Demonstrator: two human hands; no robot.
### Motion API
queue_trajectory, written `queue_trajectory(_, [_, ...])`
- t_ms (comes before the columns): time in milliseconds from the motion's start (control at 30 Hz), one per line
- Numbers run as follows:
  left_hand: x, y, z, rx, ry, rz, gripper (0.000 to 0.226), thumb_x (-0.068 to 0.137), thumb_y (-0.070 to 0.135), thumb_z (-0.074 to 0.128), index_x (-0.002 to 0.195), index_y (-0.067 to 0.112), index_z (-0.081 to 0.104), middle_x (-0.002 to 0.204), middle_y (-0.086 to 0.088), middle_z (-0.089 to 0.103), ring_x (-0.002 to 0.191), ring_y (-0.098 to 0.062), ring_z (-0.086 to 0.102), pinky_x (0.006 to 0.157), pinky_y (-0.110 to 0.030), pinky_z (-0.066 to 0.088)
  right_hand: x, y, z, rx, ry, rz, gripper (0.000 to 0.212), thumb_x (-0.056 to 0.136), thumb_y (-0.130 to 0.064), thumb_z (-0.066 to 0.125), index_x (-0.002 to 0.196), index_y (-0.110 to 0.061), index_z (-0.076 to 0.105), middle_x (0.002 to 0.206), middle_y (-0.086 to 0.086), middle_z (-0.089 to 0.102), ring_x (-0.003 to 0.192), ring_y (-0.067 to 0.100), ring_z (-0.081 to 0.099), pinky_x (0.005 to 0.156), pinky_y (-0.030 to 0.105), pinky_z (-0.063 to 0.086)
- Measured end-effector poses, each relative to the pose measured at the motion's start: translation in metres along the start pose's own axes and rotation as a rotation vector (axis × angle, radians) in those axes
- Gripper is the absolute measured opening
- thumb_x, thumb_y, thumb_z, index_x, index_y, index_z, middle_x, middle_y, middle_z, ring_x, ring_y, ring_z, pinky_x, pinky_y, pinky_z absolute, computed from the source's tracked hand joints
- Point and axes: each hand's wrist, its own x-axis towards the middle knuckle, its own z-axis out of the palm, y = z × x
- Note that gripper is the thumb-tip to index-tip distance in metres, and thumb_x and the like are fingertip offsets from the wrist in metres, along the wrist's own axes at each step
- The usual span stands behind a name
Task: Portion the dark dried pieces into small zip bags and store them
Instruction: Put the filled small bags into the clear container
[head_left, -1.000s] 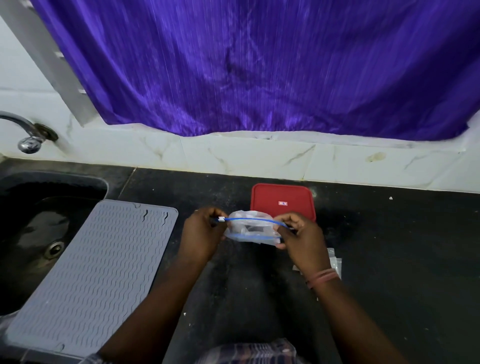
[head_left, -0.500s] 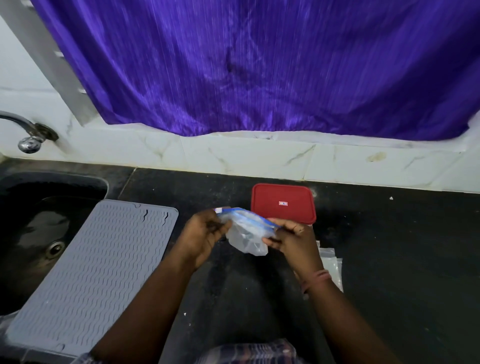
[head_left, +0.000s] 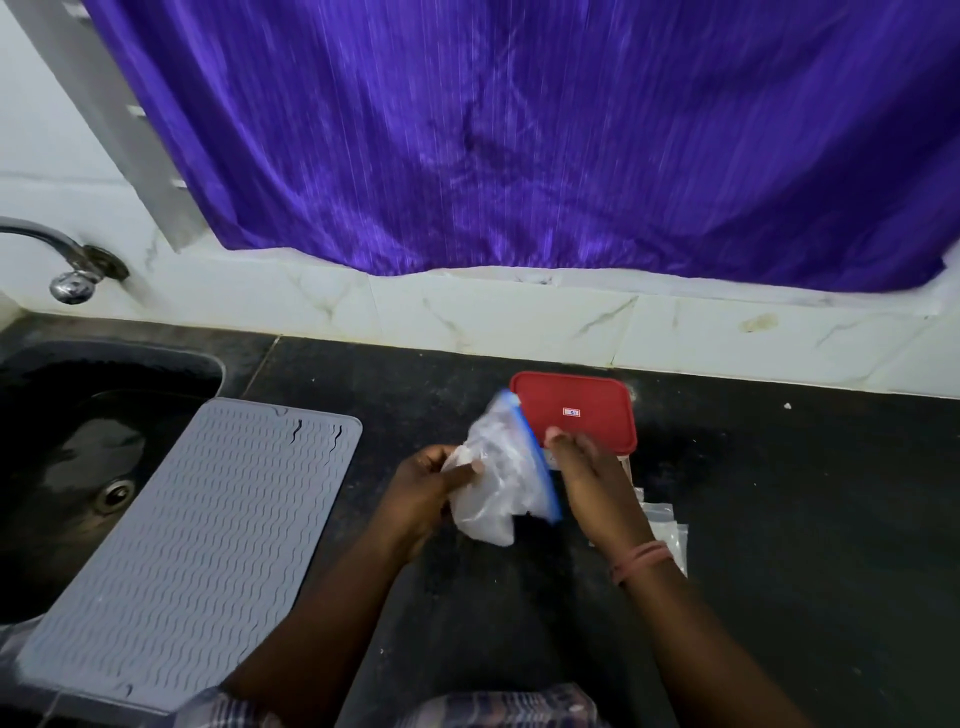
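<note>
A small clear zip bag (head_left: 501, 475) with a blue zip strip hangs above the dark counter, turned so the strip runs steeply from upper left to lower right. My left hand (head_left: 434, 480) grips the bag's lower left side. My right hand (head_left: 587, 467) holds the bag at the blue strip. Just behind them a container with a red lid (head_left: 576, 410) sits shut on the counter. Motion blur hides what is inside the bag. No dark dried pieces can be made out.
A few flat clear bags (head_left: 667, 530) lie on the black counter (head_left: 805, 519) under my right wrist. A grey ribbed mat (head_left: 192, 540) covers part of the dark sink (head_left: 78, 441) at left, below a tap (head_left: 67, 265). A purple curtain (head_left: 519, 130) hangs behind.
The bag has turned from lying level between my hands to standing steeply tilted. My left hand slid from the zip end down to the bag's body. My right hand stayed at the strip.
</note>
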Motion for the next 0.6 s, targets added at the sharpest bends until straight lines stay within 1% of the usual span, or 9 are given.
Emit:
queue_trajectory(67, [0.0,0.004,0.001,0.093,-0.022,0.041,0.021,0.09,0.012,0.075,0.108,0.002,0.072,0.105,-0.023,0.076,0.094,-0.034,0.073,0.078,-0.042,0.059,0.001,-0.006,0.002,-0.064,-0.106,-0.047,0.039,0.085,-0.062,0.064,0.104,-0.028,0.063,0.096,-0.011,0.071,0.087,0.002,0.066,0.08,0.026,0.052])
queue_trajectory(133, [-0.003,0.005,0.002,0.104,-0.075,0.052,0.023,0.09,0.015,0.076,0.107,0.0,0.073,0.105,-0.024,0.076,0.095,-0.036,0.073,0.081,-0.044,0.06,0.005,-0.003,0.01,-0.13,-0.186,-0.084,0.041,0.083,-0.058,0.07,0.111,-0.031,0.057,0.1,-0.014,0.069,0.091,-0.001,0.064,0.08,0.018,0.05])
queue_trajectory(167, [-0.004,0.005,0.003,0.1,-0.093,0.049,0.025,0.09,0.017,0.076,0.107,-0.001,0.074,0.106,-0.026,0.075,0.098,-0.039,0.073,0.086,-0.049,0.059,0.007,0.0,0.014,-0.106,-0.152,-0.1,0.034,0.087,-0.05,0.071,0.109,-0.027,0.057,0.097,-0.011,0.069,0.088,0.002,0.065,0.076,0.016,0.049])
queue_trajectory(233, [-0.004,0.005,-0.002,0.073,-0.071,0.029,0.028,0.091,0.02,0.075,0.106,-0.004,0.075,0.108,-0.03,0.073,0.106,-0.048,0.07,0.095,-0.058,0.055,0.012,0.004,0.016,0.073,-0.006,-0.078,0.017,0.094,-0.034,0.068,0.098,-0.019,0.061,0.086,-0.003,0.069,0.078,0.014,0.065,0.069,0.018,0.049])
queue_trajectory(300, [-0.003,0.005,-0.012,0.03,-0.025,-0.001,0.031,0.095,0.023,0.071,0.107,-0.006,0.074,0.11,-0.034,0.071,0.11,-0.054,0.065,0.097,-0.063,0.052,0.018,0.01,0.01,0.286,0.115,0.006,0.015,0.094,-0.029,0.069,0.09,-0.015,0.067,0.08,-0.002,0.07,0.074,0.014,0.062,0.071,0.025,0.05])
queue_trajectory(367, [-0.003,0.006,-0.019,-0.02,-0.022,-0.027,0.035,0.098,0.024,0.066,0.112,-0.008,0.071,0.115,-0.037,0.068,0.111,-0.054,0.065,0.099,-0.065,0.05,0.022,0.015,0.001,0.423,0.192,0.031,0.018,0.091,-0.027,0.072,0.083,-0.012,0.07,0.078,0.002,0.068,0.075,0.017,0.058,0.076,0.035,0.047])
queue_trajectory(433, [-0.004,0.007,-0.019,-0.086,-0.066,-0.059,0.041,0.102,0.028,0.058,0.121,-0.006,0.068,0.121,-0.034,0.067,0.111,-0.047,0.067,0.101,-0.062,0.05,0.022,0.012,-0.003,0.528,0.223,0.021,0.019,0.092,-0.029,0.071,0.078,-0.017,0.069,0.077,0.003,0.066,0.078,0.02,0.058,0.078,0.039,0.046])
queue_trajectory(500, [-0.006,0.008,-0.014,-0.165,-0.117,-0.085,0.046,0.106,0.036,0.047,0.131,0.0,0.063,0.127,-0.026,0.068,0.119,-0.042,0.065,0.106,-0.06,0.048,0.02,0.003,-0.003,0.696,0.116,0.065,0.017,0.093,-0.037,0.065,0.088,-0.022,0.07,0.089,0.001,0.072,0.086,0.022,0.067,0.081,0.04,0.052])
queue_trajectory(600, [-0.006,0.011,-0.01,-0.208,-0.163,-0.056,0.045,0.109,0.034,0.041,0.137,0.004,0.059,0.132,-0.021,0.067,0.123,-0.039,0.064,0.107,-0.058,0.047,0.013,0.0,0.007,0.62,-0.191,0.229,0.057,0.081,-0.064,0.066,0.123,-0.026,0.063,0.117,0.005,0.073,0.106,0.026,0.071,0.09,0.05,0.057])
